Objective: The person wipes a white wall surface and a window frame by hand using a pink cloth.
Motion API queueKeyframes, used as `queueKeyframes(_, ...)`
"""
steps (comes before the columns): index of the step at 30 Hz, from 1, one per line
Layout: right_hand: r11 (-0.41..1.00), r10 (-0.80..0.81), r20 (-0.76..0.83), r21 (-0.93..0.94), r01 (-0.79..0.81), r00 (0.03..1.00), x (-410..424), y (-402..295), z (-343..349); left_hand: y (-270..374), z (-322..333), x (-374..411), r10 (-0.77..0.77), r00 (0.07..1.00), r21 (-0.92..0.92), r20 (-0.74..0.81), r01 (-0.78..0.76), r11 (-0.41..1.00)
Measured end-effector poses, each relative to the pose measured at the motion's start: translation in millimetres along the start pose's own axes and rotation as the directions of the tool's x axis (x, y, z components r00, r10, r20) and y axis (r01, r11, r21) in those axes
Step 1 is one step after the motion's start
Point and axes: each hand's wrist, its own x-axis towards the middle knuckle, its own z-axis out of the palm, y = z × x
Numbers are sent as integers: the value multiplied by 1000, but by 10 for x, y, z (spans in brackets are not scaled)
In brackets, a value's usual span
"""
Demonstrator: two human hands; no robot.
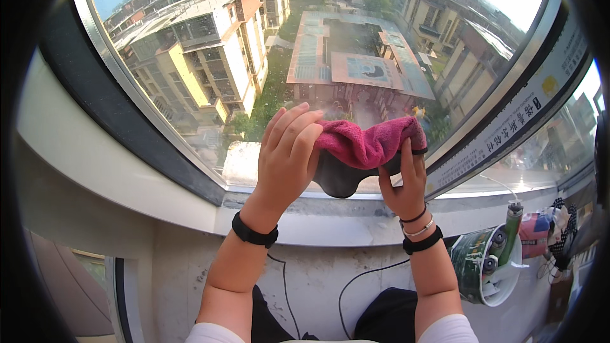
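Note:
A pink towelling cloth with a dark grey underside is stretched between my two hands, in front of a large window pane. At its left end my left hand grips it with raised fingers; the thumb is partly hidden. My right hand pinches the right end between thumb and fingers. The cloth's upper part is bunched in folds, and the dark part hangs below over the white window sill. Whether the cloth touches the glass cannot be told.
Metal window frames with black seals run along both sides; the right frame carries a printed film. At the lower right stands a bucket holding green canisters, beside a pink package. Thin black cables hang below the sill.

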Motion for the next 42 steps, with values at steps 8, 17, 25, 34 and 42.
queueKeyframes(8, 998, -42, -12, -53, 41, 999, 18, 121, -56, -194, -45, -187, -43, 978, -131, 206, 71, 989)
queueKeyframes(17, 999, -43, 30, -15, 43, 999, 61, -69, -5, -268, -215, -77, -129, 990, 57, 54, 126, 990)
queueKeyframes(25, 999, -45, 28, 16, 44, 999, 167, -103, 66, -264, -223, -131, -201, 977, 63, 72, 197, 978)
queueKeyframes(34, 999, -39, 28, 3, 39, 999, 174, -148, 103, -198, -158, -135, -156, 986, 43, 57, 154, 987)
queueKeyframes(42, 999, -40, 50, 7, 39, 998, 169, -156, 73, -213, -200, -176, -215, 976, 54, 40, 213, 976)
